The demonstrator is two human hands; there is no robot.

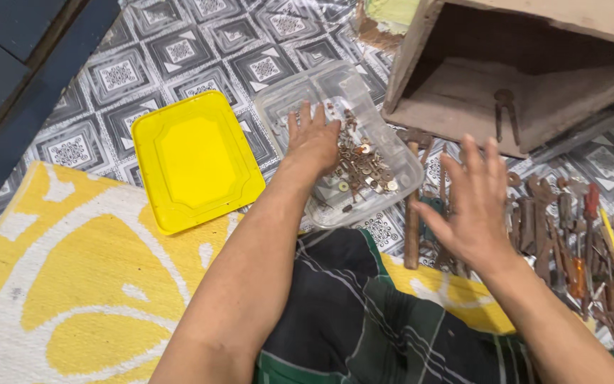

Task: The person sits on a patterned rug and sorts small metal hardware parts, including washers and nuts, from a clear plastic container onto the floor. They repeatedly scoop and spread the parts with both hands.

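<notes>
we sit on the floor, on a yellow and white mat (72, 284) that runs under our arms and lap, with a grey patterned floor cover (179, 50) beyond our hands. up past our right hand (474, 206) a big wooden box (534, 71) lies tipped on its side, nearly bare, with only a pair of rusty pincers (504, 114) showing inside. just left of our left hand (314, 142) lies a yellow lid (193, 160), already off and set aside flat. under that left hand is a clear plastic tub (342, 142), open, with a heap of small rusty screws and washers (360, 171) in it; the hand rests flat, fingers spread, on the near edge of the heap and grips nothing. our right hand hovers with fingers apart and palm turned inward, holding nothing, above a spread of rusty tools (563, 235) that lies beneath it and to its right, a hammer (412, 213) just left of it. as we judge it, the opening and laying out are done, while the sorting of the small bits has barely begun: they sit in one mixed pile.
</notes>
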